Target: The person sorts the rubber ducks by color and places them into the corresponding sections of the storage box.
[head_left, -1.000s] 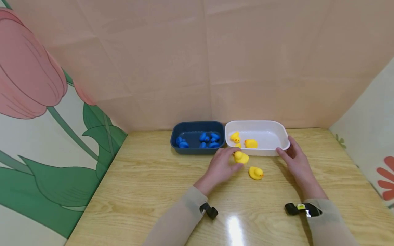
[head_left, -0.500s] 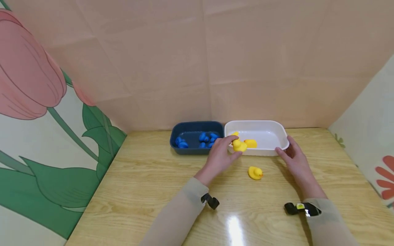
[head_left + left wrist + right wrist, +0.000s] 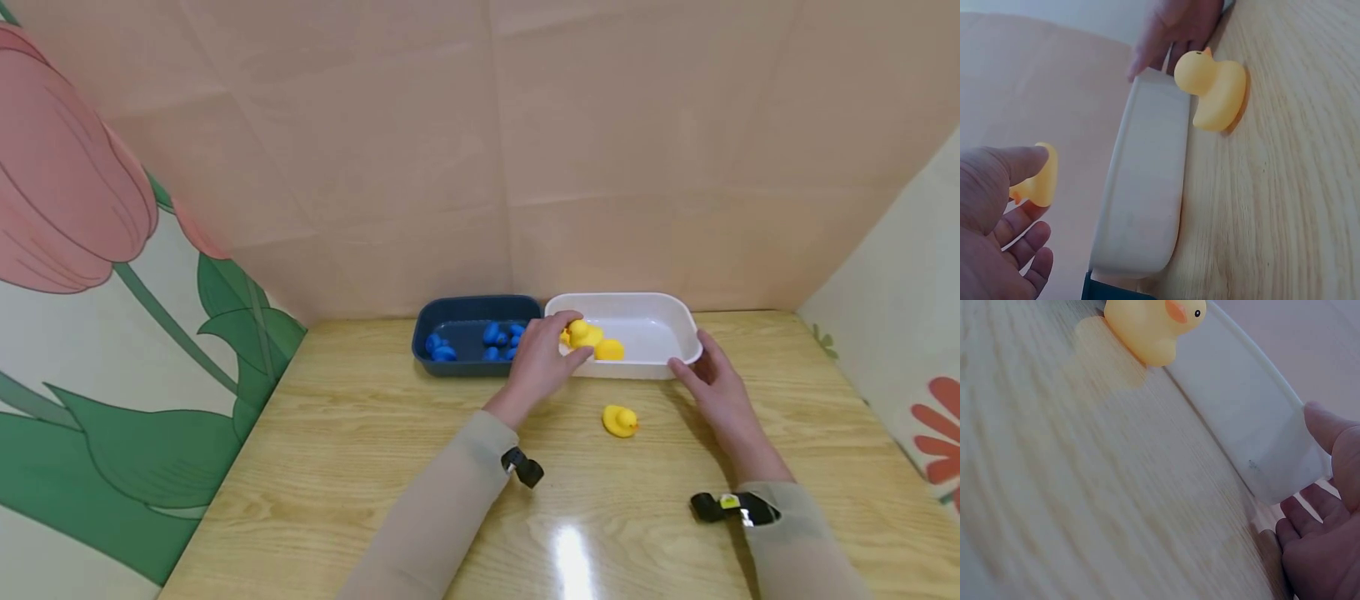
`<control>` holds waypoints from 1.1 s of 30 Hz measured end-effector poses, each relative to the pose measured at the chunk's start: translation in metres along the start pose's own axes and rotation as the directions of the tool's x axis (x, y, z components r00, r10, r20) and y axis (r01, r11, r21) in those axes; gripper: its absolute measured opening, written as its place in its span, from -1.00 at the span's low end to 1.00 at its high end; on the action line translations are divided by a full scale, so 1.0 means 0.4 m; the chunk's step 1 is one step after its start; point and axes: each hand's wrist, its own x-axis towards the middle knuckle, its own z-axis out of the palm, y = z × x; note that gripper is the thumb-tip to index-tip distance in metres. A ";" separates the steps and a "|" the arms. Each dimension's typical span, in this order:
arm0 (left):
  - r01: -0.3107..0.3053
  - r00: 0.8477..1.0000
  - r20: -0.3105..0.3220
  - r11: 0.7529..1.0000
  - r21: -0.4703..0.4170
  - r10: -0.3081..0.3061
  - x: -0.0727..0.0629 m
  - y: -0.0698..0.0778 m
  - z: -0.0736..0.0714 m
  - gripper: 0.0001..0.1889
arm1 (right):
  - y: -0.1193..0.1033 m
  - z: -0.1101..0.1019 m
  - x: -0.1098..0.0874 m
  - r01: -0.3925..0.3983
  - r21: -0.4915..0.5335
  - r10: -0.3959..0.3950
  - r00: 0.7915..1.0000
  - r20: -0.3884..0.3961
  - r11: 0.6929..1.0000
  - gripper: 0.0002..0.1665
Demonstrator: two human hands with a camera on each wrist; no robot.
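Note:
Between the thumb and fingers of my left hand (image 3: pixel 538 357) is a yellow rubber duck (image 3: pixel 587 334), held over the left part of the white tray (image 3: pixel 637 369). The left wrist view has this duck (image 3: pixel 1046 178) pinched near thumb and fingertip, above the tray's rim. My right hand (image 3: pixel 722 402) grips the near right corner of the tray, thumb at the front and fingers round the side. Inside the tray lies another yellow duck (image 3: pixel 610 350); others there are partly hidden by the left hand. One more yellow duck (image 3: pixel 620 422) sits on the table before the tray.
A dark blue tray (image 3: pixel 468 368) with several blue ducks (image 3: pixel 442 350) stands left of the white one, close beside it. Both are at the back of the wooden table (image 3: pixel 337 433), near a pinkish covering (image 3: pixel 375 167).
My left hand has carried its duck from in front of the white tray up and forward over the rim. The right hand has kept its grip on the tray's corner.

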 end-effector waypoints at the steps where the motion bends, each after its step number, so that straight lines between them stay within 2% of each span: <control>1: 0.001 1.000 -0.001 1.000 0.000 -0.001 0.004 -0.001 0.001 -0.44 | -0.001 0.000 -0.001 0.002 0.002 -0.002 1.000 -0.001 1.000 0.15; 9: 0.026 1.000 -0.015 0.998 0.049 -0.025 0.037 -0.009 0.022 -0.44 | -0.009 0.005 -0.004 0.022 0.014 -0.022 1.000 -0.003 1.000 0.15; 17: 0.077 0.997 -0.008 0.995 0.071 -0.076 0.057 -0.016 0.038 -0.43 | -0.014 0.011 -0.004 0.002 -0.007 -0.002 1.000 0.004 1.000 0.16; 25: 0.108 0.994 -0.003 0.993 0.057 -0.108 0.059 -0.021 0.044 -0.37 | -0.012 0.015 -0.003 -0.016 -0.008 0.016 1.000 0.006 1.000 0.16; 33: 0.101 0.995 -0.026 0.993 0.059 -0.100 0.053 -0.029 0.041 -0.38 | -0.012 0.013 -0.003 -0.020 0.002 0.020 1.000 0.007 1.000 0.16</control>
